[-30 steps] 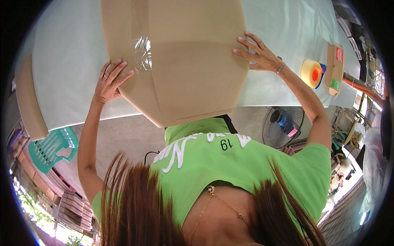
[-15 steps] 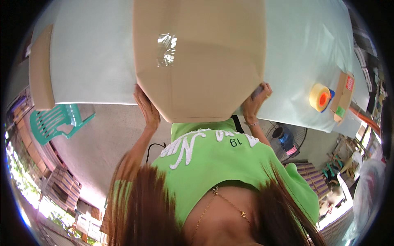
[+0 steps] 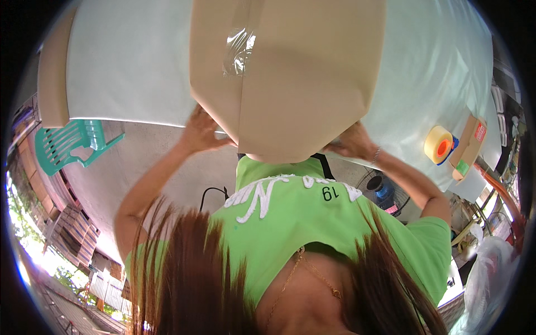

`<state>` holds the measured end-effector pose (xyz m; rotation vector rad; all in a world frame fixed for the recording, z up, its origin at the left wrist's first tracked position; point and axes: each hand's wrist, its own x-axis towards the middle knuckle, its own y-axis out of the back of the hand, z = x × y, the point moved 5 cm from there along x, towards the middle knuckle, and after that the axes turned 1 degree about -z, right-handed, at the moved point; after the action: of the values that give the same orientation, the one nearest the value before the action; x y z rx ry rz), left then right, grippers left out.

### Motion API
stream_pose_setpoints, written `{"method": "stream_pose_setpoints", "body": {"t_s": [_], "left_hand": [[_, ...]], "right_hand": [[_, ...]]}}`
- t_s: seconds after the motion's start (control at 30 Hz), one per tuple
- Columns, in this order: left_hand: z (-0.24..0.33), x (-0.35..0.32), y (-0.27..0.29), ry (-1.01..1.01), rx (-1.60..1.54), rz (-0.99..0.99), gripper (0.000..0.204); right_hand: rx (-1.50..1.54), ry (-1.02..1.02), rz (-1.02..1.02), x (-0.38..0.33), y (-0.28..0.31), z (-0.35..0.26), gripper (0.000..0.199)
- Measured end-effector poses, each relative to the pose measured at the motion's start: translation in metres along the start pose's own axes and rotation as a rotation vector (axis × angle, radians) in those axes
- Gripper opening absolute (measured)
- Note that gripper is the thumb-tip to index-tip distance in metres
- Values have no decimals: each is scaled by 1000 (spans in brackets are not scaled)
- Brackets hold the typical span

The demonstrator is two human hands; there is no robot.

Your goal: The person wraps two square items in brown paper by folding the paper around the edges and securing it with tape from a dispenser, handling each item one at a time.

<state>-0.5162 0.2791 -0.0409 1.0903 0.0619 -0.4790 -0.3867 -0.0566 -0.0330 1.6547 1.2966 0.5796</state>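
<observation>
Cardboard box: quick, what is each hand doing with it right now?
Left hand: gripping the lower left edge of the cardboard box.
Right hand: gripping the box's lower right edge, fingers tucked underneath.

Your table (image 3: 128,67) has a pale mint cloth cover. On it: large brown cardboard box (image 3: 290,72) overhanging the near edge, yellow tape roll with orange core (image 3: 439,144), small flat cardboard piece (image 3: 469,146) just beside it.

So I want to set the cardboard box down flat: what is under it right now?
Under the cardboard box lies the pale table cover. The left hand and right hand grip its near lower edge. Whatever else sits beneath is hidden.
</observation>
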Motion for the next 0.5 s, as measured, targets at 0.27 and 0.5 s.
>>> {"method": "stream_pose_setpoints", "body": {"t_s": [0.27, 0.5], "left_hand": [[86, -74, -97, -67, -597, 232, 43], [5, -24, -5, 844, -1255, 892, 41]], "right_hand": [[453, 383, 100, -40, -36, -74, 23], [1055, -767, 816, -56, 10, -6, 26]]}}
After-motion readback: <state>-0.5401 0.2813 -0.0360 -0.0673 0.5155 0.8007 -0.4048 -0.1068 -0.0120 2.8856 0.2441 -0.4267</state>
